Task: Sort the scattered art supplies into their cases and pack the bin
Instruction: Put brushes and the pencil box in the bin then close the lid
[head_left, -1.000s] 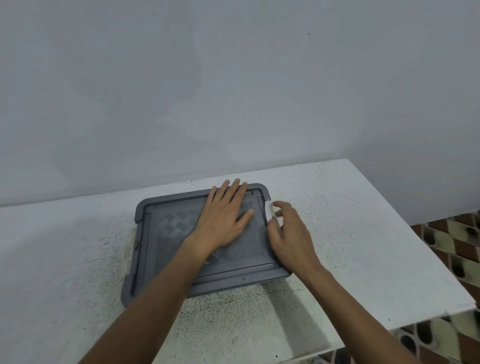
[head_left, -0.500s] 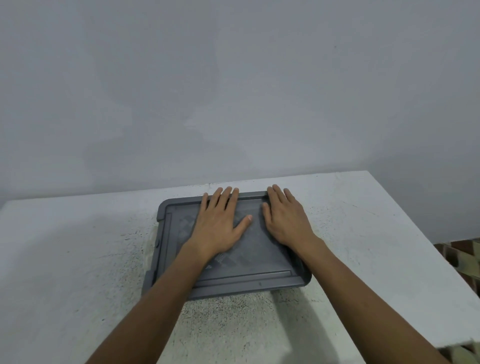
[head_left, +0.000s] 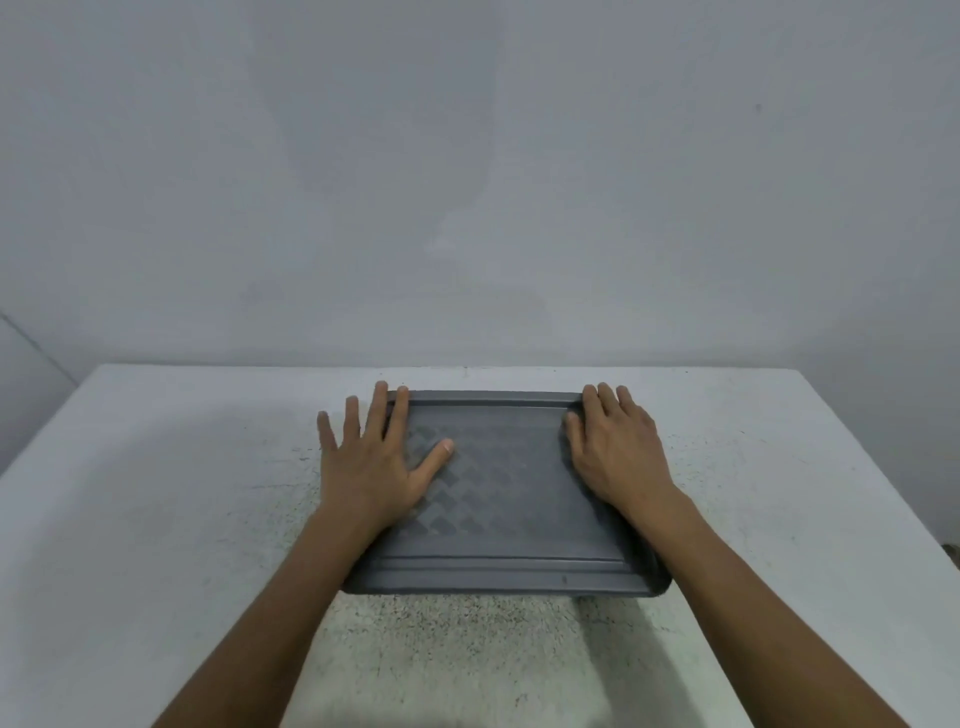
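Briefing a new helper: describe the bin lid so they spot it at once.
Find the white speckled table by the pale wall. At its middle lies a dark grey lid under the left hand and right hand. Its checkered centre panel sets it apart.

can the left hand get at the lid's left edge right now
Likely yes: the left hand rests flat right over that edge of the lid, with nothing between them.
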